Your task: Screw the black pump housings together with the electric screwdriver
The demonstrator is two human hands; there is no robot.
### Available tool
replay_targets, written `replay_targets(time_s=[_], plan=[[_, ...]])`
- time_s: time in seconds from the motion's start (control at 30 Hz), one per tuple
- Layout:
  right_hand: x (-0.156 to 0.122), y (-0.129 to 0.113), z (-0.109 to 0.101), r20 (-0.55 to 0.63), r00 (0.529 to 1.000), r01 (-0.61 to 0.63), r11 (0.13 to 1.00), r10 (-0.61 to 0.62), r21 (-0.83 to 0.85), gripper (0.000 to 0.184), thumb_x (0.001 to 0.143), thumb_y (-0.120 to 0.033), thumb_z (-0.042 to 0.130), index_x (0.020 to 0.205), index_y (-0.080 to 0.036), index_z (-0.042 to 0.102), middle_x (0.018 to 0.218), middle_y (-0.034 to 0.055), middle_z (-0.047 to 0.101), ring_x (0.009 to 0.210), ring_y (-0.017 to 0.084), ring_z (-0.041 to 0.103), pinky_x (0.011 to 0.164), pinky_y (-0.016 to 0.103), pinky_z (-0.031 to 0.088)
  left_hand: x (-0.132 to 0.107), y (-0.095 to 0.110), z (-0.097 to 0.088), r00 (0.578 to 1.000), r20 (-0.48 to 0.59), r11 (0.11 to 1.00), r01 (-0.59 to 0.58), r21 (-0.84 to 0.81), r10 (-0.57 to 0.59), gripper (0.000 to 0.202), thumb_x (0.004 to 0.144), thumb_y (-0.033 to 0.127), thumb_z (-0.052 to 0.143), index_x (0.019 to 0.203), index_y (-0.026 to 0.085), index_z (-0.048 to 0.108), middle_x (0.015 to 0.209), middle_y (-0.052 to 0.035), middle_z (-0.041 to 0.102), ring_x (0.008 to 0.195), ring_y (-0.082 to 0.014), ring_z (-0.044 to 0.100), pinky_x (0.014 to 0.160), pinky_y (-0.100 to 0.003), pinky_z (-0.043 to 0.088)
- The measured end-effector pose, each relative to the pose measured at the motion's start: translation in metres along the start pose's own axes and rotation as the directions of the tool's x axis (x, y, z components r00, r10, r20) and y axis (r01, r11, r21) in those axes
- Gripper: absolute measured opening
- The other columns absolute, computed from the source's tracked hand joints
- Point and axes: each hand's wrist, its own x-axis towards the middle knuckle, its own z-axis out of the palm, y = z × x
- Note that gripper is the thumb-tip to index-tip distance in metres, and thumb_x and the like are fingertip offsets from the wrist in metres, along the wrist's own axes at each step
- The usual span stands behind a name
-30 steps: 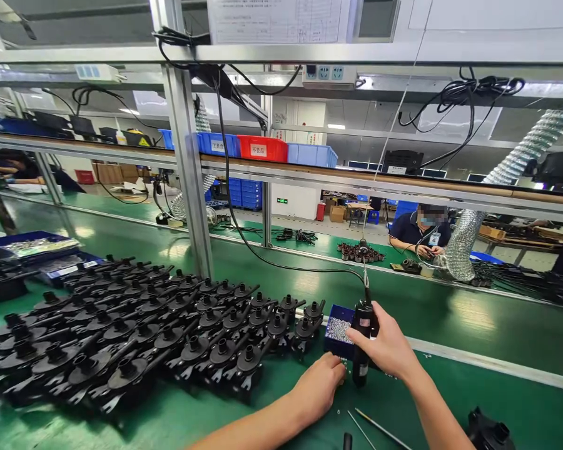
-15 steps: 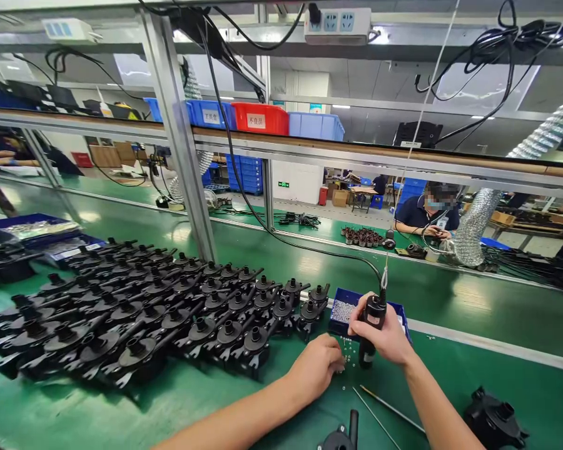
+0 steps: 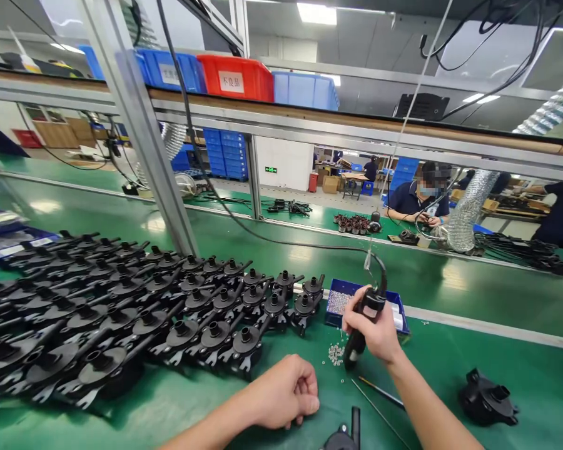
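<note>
My right hand (image 3: 380, 328) is wrapped round a black electric screwdriver (image 3: 365, 319). The tool is tilted, its lower end beside a small pile of tiny metal nuts (image 3: 336, 354) on the green bench. My left hand (image 3: 288, 390) is closed, fingers curled and thumb pressed against them; whatever may be inside is hidden. It lies left of the pile, apart from it. At the bottom edge, partly cut off, a black pump-like housing (image 3: 341, 440) with an upright tube sits close to that hand. A thin metal rod (image 3: 378, 411) and a brush-like stick (image 3: 380, 392) lie under my right forearm.
Rows of similar black housings (image 3: 214, 334) fill the left side. A blue tray (image 3: 332, 317) of small metal parts stands behind my right hand. Another housing (image 3: 488, 400) lies at right. A metal post (image 3: 143, 125) and a hanging cable (image 3: 281, 240) cross the view. A person (image 3: 415, 200) sits opposite.
My left hand has drawn back from the nuts toward me, and they now show as a pile. The screwdriver leans more, and the view has shifted.
</note>
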Motion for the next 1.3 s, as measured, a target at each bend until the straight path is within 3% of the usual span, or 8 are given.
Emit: replay_targets(time_s=[0.13,0.2,0.5,0.7,0.87,1.0,1.13,1.3], plan=[[0.001,-0.009,-0.006,-0.100,0.994,0.042,0.999,-0.041,0.009,0.021,0.084,-0.019,0.079,0.092,-0.024,0.060,0.072,-0.0053,0.070,0.059,0.016,0.065,0.059,0.028,0.052,-0.011,-0.003,-0.004,0.953,0.297,0.997,0.075,-0.028,-0.064,0.012,0.064,0.028,0.073,0.068,0.020,0.067,0.065,-0.0009,0.070,0.054,-0.0160,0.064,0.046,-0.024,0.050],[-0.002,-0.010,-0.005,-0.076,0.997,-0.002,1.000,0.004,0.026,0.022,0.082,-0.020,0.078,0.094,-0.025,0.059,0.069,-0.0053,0.068,0.054,0.017,0.064,0.053,0.029,0.051,-0.015,-0.007,-0.004,0.930,0.364,0.998,0.057,-0.011,-0.049,0.012,0.062,0.022,0.071,0.074,0.020,0.072,0.067,0.0000,0.071,0.055,-0.0159,0.064,0.046,-0.022,0.049],[-0.001,-0.005,-0.002,-0.180,0.982,0.047,0.999,-0.049,-0.015,0.021,0.081,-0.017,0.078,0.090,-0.024,0.060,0.069,-0.0047,0.070,0.056,0.017,0.064,0.056,0.030,0.051,-0.010,-0.008,0.021,0.950,0.308,0.984,0.106,-0.144,-0.057,0.008,0.061,0.022,0.064,0.069,0.020,0.063,0.064,0.0017,0.066,0.054,-0.0100,0.054,0.043,-0.015,0.032],[-0.006,-0.018,0.006,-0.102,0.995,0.006,0.998,0.000,0.058,0.022,0.081,-0.017,0.078,0.093,-0.024,0.060,0.069,-0.0041,0.069,0.052,0.017,0.063,0.052,0.030,0.049,-0.010,0.001,0.017,0.950,0.298,0.978,0.145,-0.147,-0.096,0.018,0.064,0.036,0.068,0.071,0.022,0.059,0.066,-0.0003,0.066,0.051,-0.0125,0.059,0.037,-0.018,0.042],[-0.027,-0.053,0.026,-0.065,0.998,0.037,0.982,-0.025,0.183,0.023,0.088,-0.021,0.082,0.099,-0.026,0.062,0.075,-0.0034,0.068,0.054,0.017,0.064,0.053,0.029,0.050,-0.006,-0.006,0.020,0.919,0.379,0.964,0.191,-0.184,-0.110,0.026,0.062,0.042,0.073,0.068,0.022,0.057,0.065,0.0004,0.063,0.045,-0.0101,0.055,0.032,-0.016,0.038],[-0.048,-0.077,0.040,0.048,0.997,-0.076,0.968,0.067,0.240,0.025,0.092,-0.028,0.087,0.100,-0.028,0.063,0.077,-0.0007,0.067,0.056,0.018,0.064,0.053,0.030,0.051,-0.002,-0.010,0.023,0.896,0.435,0.954,0.207,-0.218,-0.095,0.031,0.061,0.045,0.075,0.061,0.021,0.055,0.062,-0.0002,0.061,0.049,-0.0126,0.061,0.031,-0.016,0.041],[-0.062,-0.081,0.048,0.134,0.983,-0.154,0.960,0.125,0.235,0.024,0.094,-0.028,0.086,0.104,-0.028,0.063,0.081,0.0010,0.066,0.059,0.019,0.064,0.057,0.032,0.051,-0.003,-0.009,0.019,0.883,0.463,0.944,0.213,-0.253,-0.075,0.036,0.062,0.049,0.079,0.064,0.020,0.057,0.063,0.0000,0.062,0.048,-0.0116,0.062,0.033,-0.015,0.044],[-0.065,-0.079,0.053,0.151,0.988,-0.058,0.972,0.024,0.226,0.020,0.098,-0.027,0.080,0.106,-0.026,0.062,0.084,0.0000,0.065,0.061,0.016,0.061,0.057,0.028,0.046,-0.012,-0.002,0.010,0.868,0.487,0.933,0.245,-0.263,-0.091,0.057,0.047,0.057,0.096,0.078,0.018,0.067,0.068,-0.0004,0.067,0.057,-0.0137,0.065,0.043,-0.019,0.052]])
